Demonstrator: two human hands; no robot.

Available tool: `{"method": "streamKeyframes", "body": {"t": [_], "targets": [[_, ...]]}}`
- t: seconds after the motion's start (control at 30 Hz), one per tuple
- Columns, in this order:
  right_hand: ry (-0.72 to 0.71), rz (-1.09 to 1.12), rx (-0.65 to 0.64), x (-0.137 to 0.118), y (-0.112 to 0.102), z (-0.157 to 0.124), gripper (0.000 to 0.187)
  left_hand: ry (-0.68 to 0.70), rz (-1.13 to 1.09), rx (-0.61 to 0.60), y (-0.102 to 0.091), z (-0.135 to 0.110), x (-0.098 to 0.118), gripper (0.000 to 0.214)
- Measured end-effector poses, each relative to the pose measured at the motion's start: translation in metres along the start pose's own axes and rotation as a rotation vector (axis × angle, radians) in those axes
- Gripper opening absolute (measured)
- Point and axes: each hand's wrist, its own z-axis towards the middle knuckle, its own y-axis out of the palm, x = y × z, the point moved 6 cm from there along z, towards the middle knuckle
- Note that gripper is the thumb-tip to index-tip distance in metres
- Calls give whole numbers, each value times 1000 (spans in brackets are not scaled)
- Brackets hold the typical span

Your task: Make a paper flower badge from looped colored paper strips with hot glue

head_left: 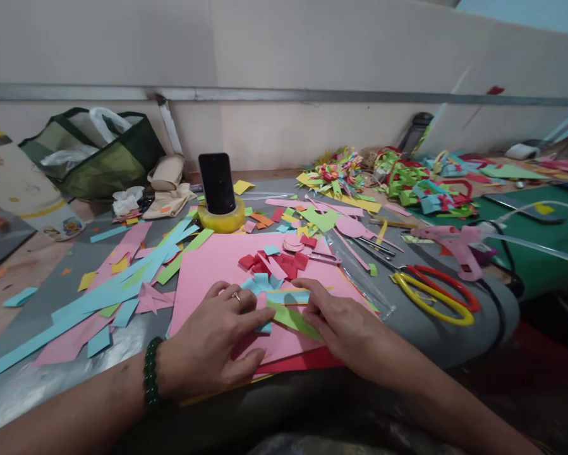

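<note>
Over a stack of pink paper (pixel 201 272), my left hand (pixel 217 332) rests with its fingers apart, its index fingertip at the left end of a green paper strip (pixel 293 321). My right hand (pixel 345 322) has its fingers curled round the right end of that strip. Its index finger reaches across the end of a light blue paper strip (pixel 288 297). Just beyond my fingers lie small red paper pieces (pixel 288 265) and folded light blue pieces (pixel 259 282). Part of the paper under my left palm is hidden.
Scissors with red and yellow handles (pixel 435 303) and a pink glue gun (pixel 459 243) lie to the right. A phone (pixel 216 183) stands in a yellow tape roll (pixel 222 220). Long blue paper strips (pixel 136 284) spread leftward. Colourful paper bundles (pixel 340 174) and a green bag (pixel 98 155) sit behind.
</note>
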Motion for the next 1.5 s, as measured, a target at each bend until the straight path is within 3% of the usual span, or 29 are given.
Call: {"method": "streamKeyframes", "body": {"t": [0.33,0.77,0.97,1.07,1.17,1.33,1.5], "targets": [[-50,-10,5,-6,-4,0,40,-10,13,-17,2,1,0,34],[8,-95,33,-3,-4,-2,39,-25,15,-31,4,2,0,33],[40,-218,144,5,-18,-16,36,-41,6,-48,3,4,0,32],[-18,-225,266,5,-33,-27,30,-41,1,-50,2,3,0,34],[-170,-215,349,-10,-42,-38,25,-36,3,-47,3,2,0,33],[-411,-241,260,-37,-23,-38,35,-26,2,-27,3,2,1,33],[-391,-334,177,-35,-1,-22,41,-30,-21,-18,1,2,3,41]]}}
